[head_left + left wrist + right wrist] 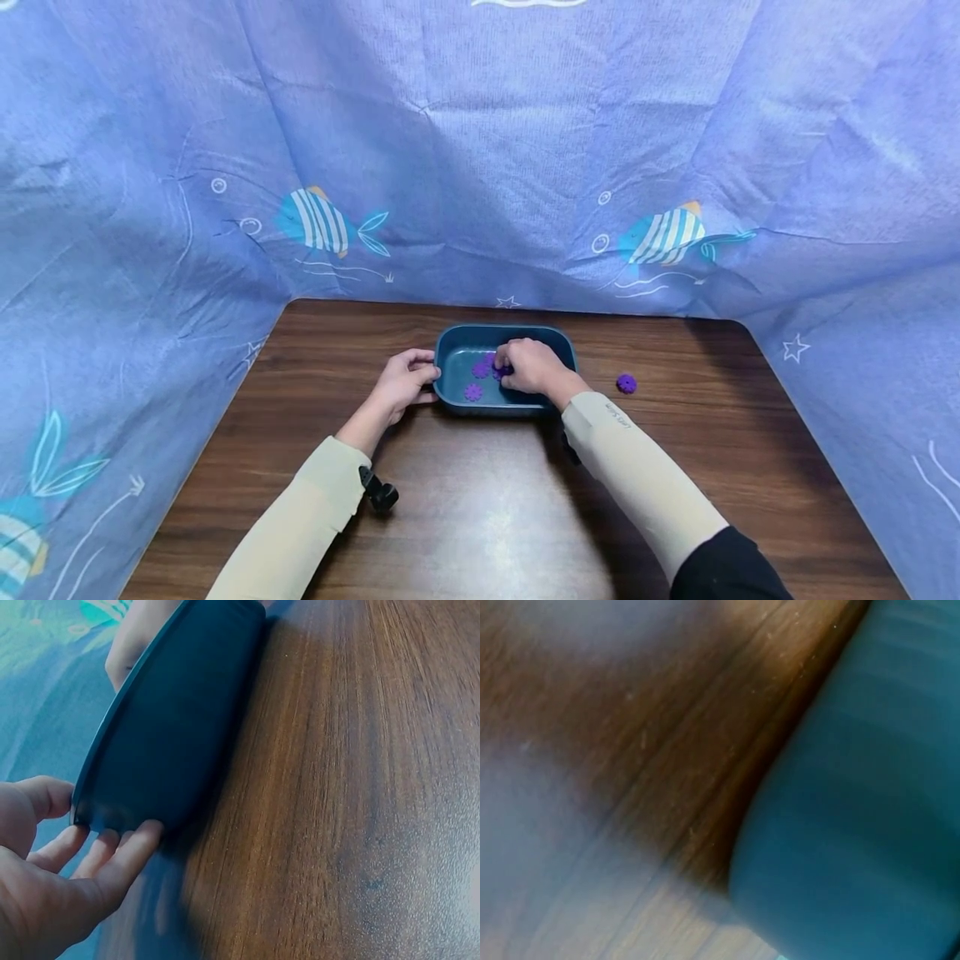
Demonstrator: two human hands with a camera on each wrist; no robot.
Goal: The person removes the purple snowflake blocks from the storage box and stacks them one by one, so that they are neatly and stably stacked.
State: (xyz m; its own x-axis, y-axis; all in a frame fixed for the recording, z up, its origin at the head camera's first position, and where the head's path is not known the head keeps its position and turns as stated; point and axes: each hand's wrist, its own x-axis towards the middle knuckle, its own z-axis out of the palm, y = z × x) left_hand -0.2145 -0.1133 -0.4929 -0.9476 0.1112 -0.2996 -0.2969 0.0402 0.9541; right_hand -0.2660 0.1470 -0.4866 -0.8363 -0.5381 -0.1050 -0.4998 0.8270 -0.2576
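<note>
A dark teal rectangular container [465, 408] with rounded corners stands on the table. My left hand [401, 384] holds its left end, thumb at the rim and fingers against the outer wall; the left wrist view shows these fingers [142, 844] on the wall. Inside, several purple flower-shaped pieces lie on the bottom, among them one purple piece [473, 392] near the front. My right hand [531, 367] reaches over the front wall into the container, its thumb and finger curled about another purple piece [500, 373], partly hidden. In the right wrist view only the container wall [855, 825] and table show.
One more purple piece [626, 383] lies on the brown wood table [697, 450], right of the container. Blue fabric [495, 208] with printed fish hangs behind and along both sides. A black wrist camera [381, 495] sticks out from the left sleeve.
</note>
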